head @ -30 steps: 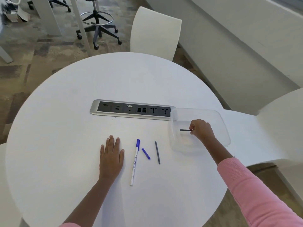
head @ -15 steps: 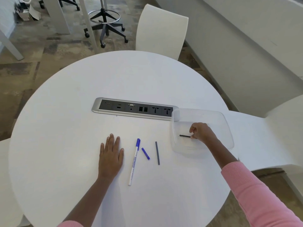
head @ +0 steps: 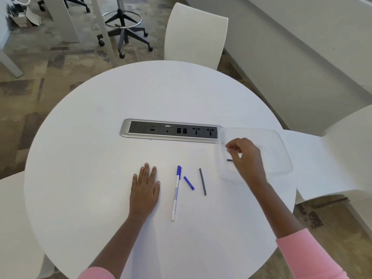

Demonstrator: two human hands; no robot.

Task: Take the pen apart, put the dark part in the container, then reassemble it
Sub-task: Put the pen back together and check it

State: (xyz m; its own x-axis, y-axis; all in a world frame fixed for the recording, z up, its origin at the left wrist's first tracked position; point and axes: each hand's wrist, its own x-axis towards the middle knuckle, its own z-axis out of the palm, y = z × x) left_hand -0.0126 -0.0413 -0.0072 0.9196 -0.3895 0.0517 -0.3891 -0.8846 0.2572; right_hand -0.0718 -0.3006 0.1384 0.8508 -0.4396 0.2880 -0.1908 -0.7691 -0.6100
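A clear plastic container (head: pixel 279 150) sits at the table's right edge. A short dark pen part (head: pixel 229 160) lies on its floor, partly hidden by my right hand (head: pixel 244 158). That hand hovers over the container with fingers loosely curled and nothing in them. The white pen barrel with its blue cap (head: pixel 175 193) lies in front of me. Beside it rest a small blue piece (head: pixel 188 183) and a thin dark grey rod (head: pixel 202 181). My left hand (head: pixel 145 190) lies flat on the table, left of the barrel.
A silver power and socket strip (head: pixel 171 130) is set into the round white table (head: pixel 100 158), touching the container's corner. White chairs (head: pixel 196 35) stand behind and to the right. A wheeled stool (head: pixel 124 31) stands on the floor beyond.
My right hand lowered the short dark part into the container, let it go and lifted slightly. The left hand stayed flat.
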